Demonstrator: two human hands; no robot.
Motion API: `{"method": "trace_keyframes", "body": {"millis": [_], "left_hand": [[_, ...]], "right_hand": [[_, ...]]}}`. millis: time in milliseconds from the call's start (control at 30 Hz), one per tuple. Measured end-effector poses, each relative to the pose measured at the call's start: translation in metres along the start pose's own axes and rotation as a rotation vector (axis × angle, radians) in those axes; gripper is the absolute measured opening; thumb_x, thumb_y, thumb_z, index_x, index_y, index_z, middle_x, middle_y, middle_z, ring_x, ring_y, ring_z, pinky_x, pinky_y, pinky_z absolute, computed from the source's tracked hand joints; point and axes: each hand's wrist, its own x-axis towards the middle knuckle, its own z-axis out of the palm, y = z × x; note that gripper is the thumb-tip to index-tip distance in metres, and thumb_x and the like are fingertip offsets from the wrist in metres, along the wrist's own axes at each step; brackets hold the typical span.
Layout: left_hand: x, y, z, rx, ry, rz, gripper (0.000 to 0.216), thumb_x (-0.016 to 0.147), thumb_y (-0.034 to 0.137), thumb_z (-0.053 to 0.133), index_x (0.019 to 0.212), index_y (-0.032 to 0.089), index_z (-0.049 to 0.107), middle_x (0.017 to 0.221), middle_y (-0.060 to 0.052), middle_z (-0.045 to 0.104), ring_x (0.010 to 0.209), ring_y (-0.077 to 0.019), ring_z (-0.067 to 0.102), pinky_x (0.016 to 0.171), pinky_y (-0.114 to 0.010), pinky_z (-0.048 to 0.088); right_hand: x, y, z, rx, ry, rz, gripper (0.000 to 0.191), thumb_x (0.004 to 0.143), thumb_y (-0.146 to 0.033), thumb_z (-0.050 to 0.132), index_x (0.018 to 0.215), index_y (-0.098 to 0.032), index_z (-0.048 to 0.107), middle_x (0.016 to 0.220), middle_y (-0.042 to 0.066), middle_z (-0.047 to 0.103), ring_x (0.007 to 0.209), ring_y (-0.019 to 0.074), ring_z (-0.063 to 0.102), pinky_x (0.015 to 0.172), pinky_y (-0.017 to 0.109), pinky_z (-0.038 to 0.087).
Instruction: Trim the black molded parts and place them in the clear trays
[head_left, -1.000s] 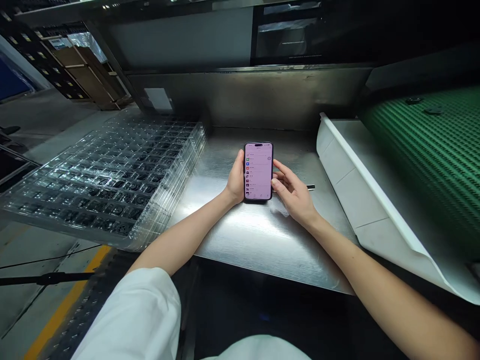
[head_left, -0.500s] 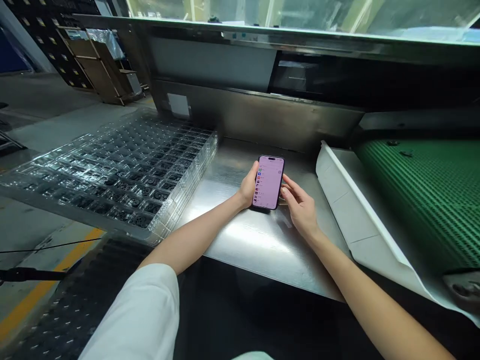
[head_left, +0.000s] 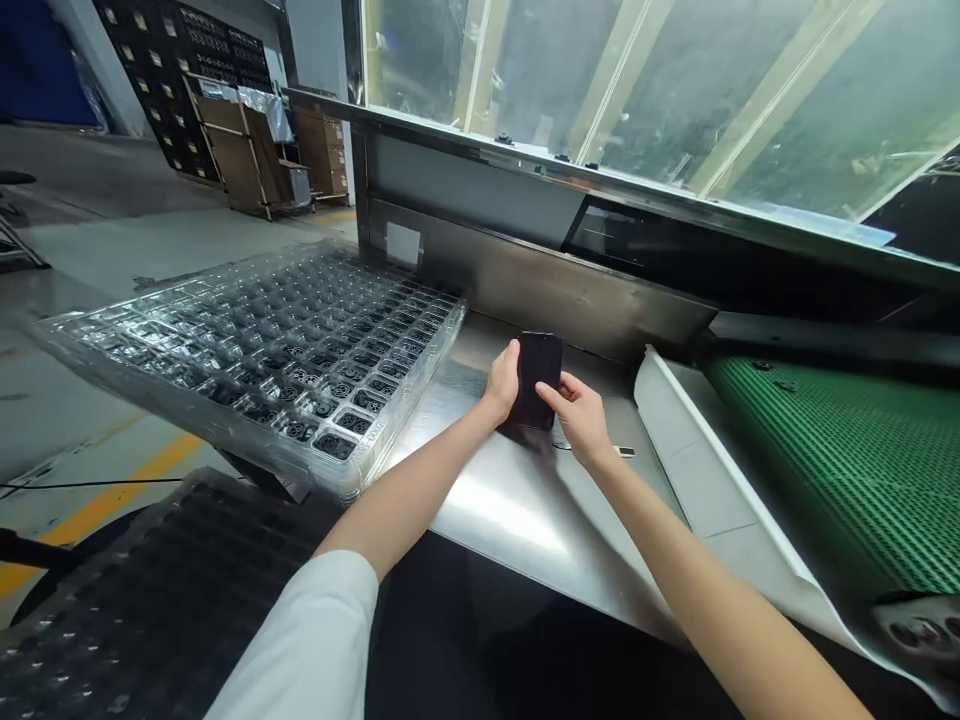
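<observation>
A smartphone (head_left: 537, 375) with a dark screen is held over the metal work surface (head_left: 480, 480). My left hand (head_left: 504, 382) grips it along its left edge. My right hand (head_left: 581, 415) is at the right edge, its thumb lying over the lower screen and its fingers curled at the side, partly hidden. A small light-coloured flat piece with a dark end (head_left: 625, 452) lies on the metal just beyond my right wrist.
Stacked clear plastic trays (head_left: 300, 360) with black round parts in their pockets stand at left. On the right, a white chute wall (head_left: 697, 450) borders a green conveyor belt (head_left: 817, 450) carrying small dark parts. A metal panel (head_left: 540, 275) closes the back. More dark trays (head_left: 142, 600) sit lower left.
The phone's screen has gone from a lit pink list to dark. My right thumb has moved from the edge onto the screen. The view has tilted upward.
</observation>
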Motion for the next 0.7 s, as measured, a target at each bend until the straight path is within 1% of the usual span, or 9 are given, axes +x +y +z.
{"method": "trace_keyframes", "body": {"millis": [100, 167, 233, 333, 400, 467, 567, 633, 700], "left_hand": [[0.009, 0.008, -0.007, 0.099, 0.032, 0.151, 0.037, 0.109, 0.036, 0.048, 0.083, 0.019, 0.069, 0.094, -0.002, 0.071, 0.103, -0.0186, 0.064, 0.101, -0.026, 0.045], [0.015, 0.012, -0.012, 0.099, 0.064, 0.171, 0.028, 0.108, 0.036, 0.051, 0.094, 0.021, 0.07, 0.099, -0.002, 0.071, 0.108, -0.0188, 0.064, 0.102, -0.027, 0.045], [0.019, 0.016, -0.016, 0.106, 0.135, 0.158, 0.022, 0.106, 0.037, 0.053, 0.111, 0.022, 0.069, 0.106, -0.004, 0.069, 0.111, -0.0195, 0.065, 0.103, -0.028, 0.046], [0.02, 0.021, -0.022, 0.238, 0.266, 0.189, 0.029, 0.106, 0.036, 0.053, 0.129, 0.023, 0.062, 0.126, -0.008, 0.065, 0.124, -0.0212, 0.061, 0.111, -0.031, 0.042], [0.017, 0.021, -0.023, 0.407, 0.297, 0.236, 0.034, 0.106, 0.035, 0.05, 0.136, 0.022, 0.059, 0.135, -0.012, 0.061, 0.133, -0.0225, 0.055, 0.117, -0.033, 0.036], [0.013, 0.018, -0.022, 0.61, 0.262, 0.275, 0.039, 0.107, 0.034, 0.047, 0.142, 0.02, 0.055, 0.134, -0.014, 0.061, 0.13, -0.0234, 0.057, 0.118, -0.035, 0.036], [0.01, 0.007, -0.019, 0.863, 0.139, 0.377, 0.045, 0.107, 0.032, 0.042, 0.149, 0.017, 0.051, 0.13, -0.014, 0.063, 0.121, -0.0232, 0.063, 0.112, -0.036, 0.042], [0.011, 0.0, -0.018, 0.961, 0.063, 0.457, 0.048, 0.108, 0.033, 0.041, 0.153, 0.016, 0.048, 0.131, -0.014, 0.064, 0.12, -0.0231, 0.064, 0.11, -0.038, 0.044], [0.014, -0.006, -0.02, 1.02, 0.033, 0.504, 0.05, 0.109, 0.035, 0.039, 0.155, 0.016, 0.046, 0.131, -0.015, 0.064, 0.12, -0.0234, 0.065, 0.109, -0.039, 0.044]], "right_hand": [[0.021, 0.002, 0.014, 0.075, 0.038, 0.04, 0.054, 0.061, -0.054, 0.095, 0.097, -0.017, 0.078, 0.093, 0.006, 0.077, 0.085, 0.0233, 0.068, 0.08, 0.037, 0.06], [0.042, 0.005, 0.021, 0.164, 0.119, 0.035, 0.052, 0.056, -0.048, 0.095, 0.095, -0.017, 0.077, 0.089, 0.004, 0.076, 0.08, 0.0203, 0.066, 0.076, 0.033, 0.058], [0.07, 0.009, 0.026, 0.248, 0.206, 0.027, 0.053, 0.054, -0.044, 0.094, 0.094, -0.017, 0.075, 0.088, 0.003, 0.075, 0.08, 0.0182, 0.064, 0.074, 0.029, 0.057], [0.118, 0.018, 0.035, 0.304, 0.279, 0.056, 0.049, 0.058, -0.045, 0.091, 0.094, -0.019, 0.069, 0.085, 0.0, 0.073, 0.077, 0.0169, 0.064, 0.069, 0.028, 0.055], [0.148, 0.026, 0.04, 0.308, 0.302, 0.083, 0.044, 0.064, -0.043, 0.088, 0.093, -0.02, 0.065, 0.082, 0.0, 0.071, 0.075, 0.0169, 0.064, 0.066, 0.028, 0.055], [0.174, 0.034, 0.046, 0.301, 0.327, 0.106, 0.036, 0.07, -0.039, 0.086, 0.091, -0.02, 0.063, 0.078, -0.002, 0.069, 0.073, 0.0166, 0.064, 0.066, 0.027, 0.056], [0.201, 0.047, 0.054, 0.266, 0.357, 0.119, 0.024, 0.081, -0.031, 0.081, 0.09, -0.018, 0.063, 0.078, -0.002, 0.068, 0.074, 0.0147, 0.064, 0.07, 0.026, 0.056], [0.213, 0.054, 0.06, 0.225, 0.365, 0.114, 0.018, 0.09, -0.029, 0.078, 0.093, -0.016, 0.065, 0.084, -0.001, 0.069, 0.076, 0.0138, 0.065, 0.074, 0.027, 0.057], [0.222, 0.059, 0.065, 0.17, 0.363, 0.111, 0.019, 0.098, -0.031, 0.074, 0.1, -0.014, 0.068, 0.093, 0.002, 0.07, 0.081, 0.0144, 0.067, 0.079, 0.03, 0.059]]}}
